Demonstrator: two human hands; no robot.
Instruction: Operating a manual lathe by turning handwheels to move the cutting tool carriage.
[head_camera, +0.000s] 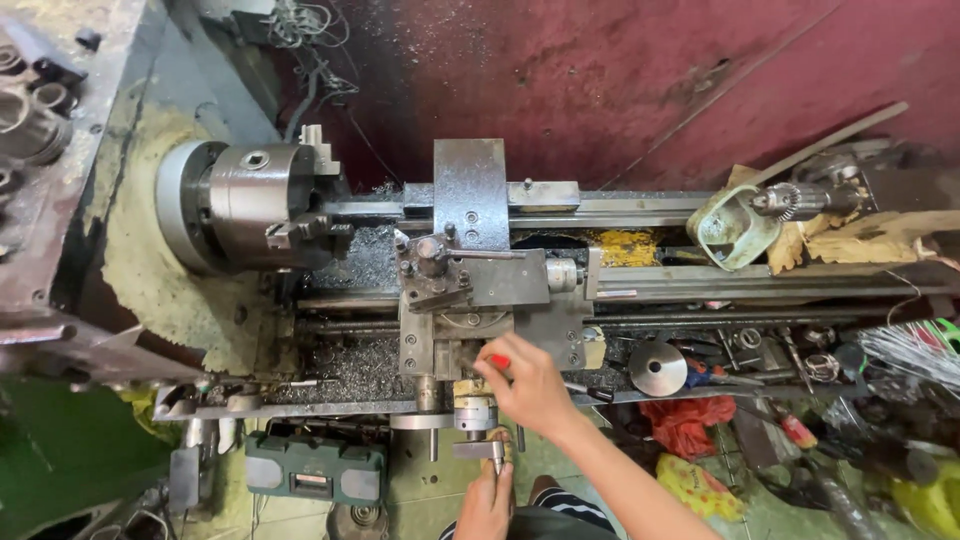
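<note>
I look down on a metal lathe. My right hand (527, 382) reaches onto the carriage (480, 300) and pinches a small red-tipped object (500, 361) at its front edge. Lower down, my left hand (487, 500) grips the cross-slide crank handle (478, 449) below the dial (475, 412). On top of the carriage stands the tool post (432, 262). The three-jaw chuck (255, 200) sits at the left with nothing visible in its jaws.
Metal chips (350, 365) cover the bed under the chuck. A drill chuck (790, 202) lies on rags at the right end. A steel disc (657, 368), loose tools and red cloth (685, 420) crowd the right. A green case (315, 468) sits below.
</note>
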